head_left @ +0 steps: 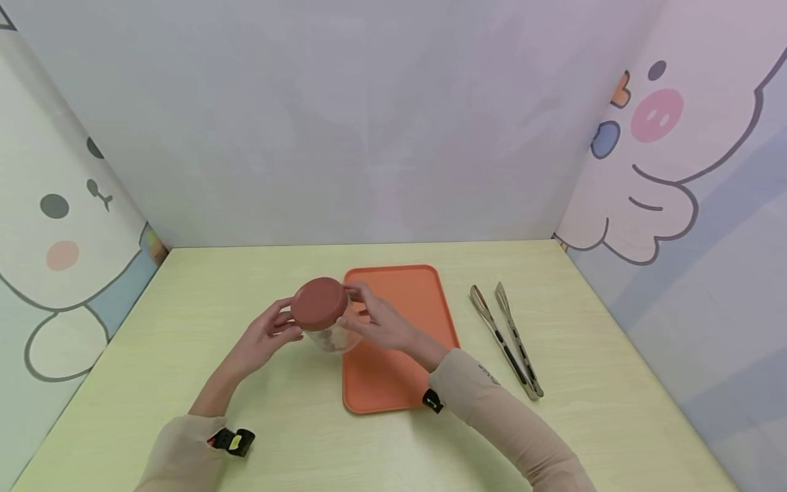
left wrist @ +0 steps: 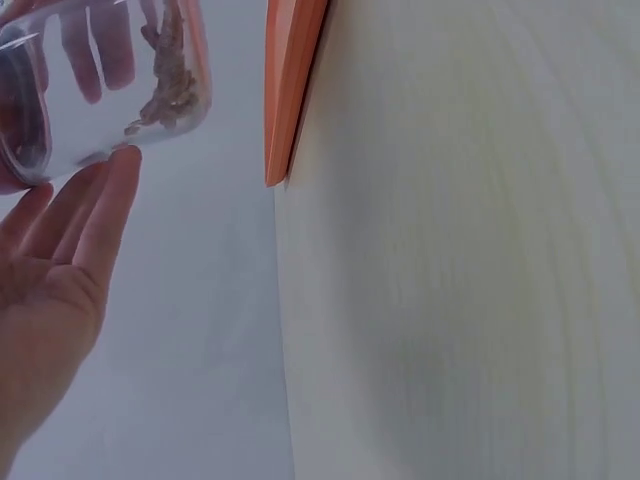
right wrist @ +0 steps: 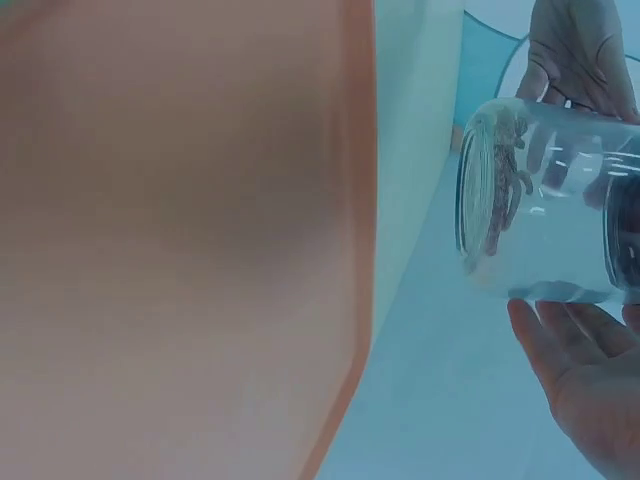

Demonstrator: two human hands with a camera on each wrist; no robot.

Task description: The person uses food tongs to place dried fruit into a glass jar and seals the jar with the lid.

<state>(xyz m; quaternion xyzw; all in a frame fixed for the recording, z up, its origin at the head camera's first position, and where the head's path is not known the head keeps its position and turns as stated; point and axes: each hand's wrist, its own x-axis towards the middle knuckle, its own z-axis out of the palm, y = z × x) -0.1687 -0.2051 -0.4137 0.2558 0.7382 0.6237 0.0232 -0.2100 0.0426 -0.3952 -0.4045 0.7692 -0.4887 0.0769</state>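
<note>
Both hands, left hand (head_left: 266,336) and right hand (head_left: 380,320), cup clear jar (head_left: 328,335) below brown lid (head_left: 318,303); smooth, probably light, slippery – hold sidewalls firmly

Clear red-lidded jar (head_left: 324,316) held above table

Jar (head_left: 326,321) left of tray (head_left: 399,342), tongs (head_left: 507,338) right (all on table (head_left: 246,410))

No words, brands or numbers can be read anywhere. The small print on the right sleeve (head_left: 486,372) is too tiny to make out. The wall panels (head_left: 664,157) carry only cartoon drawings.
</note>
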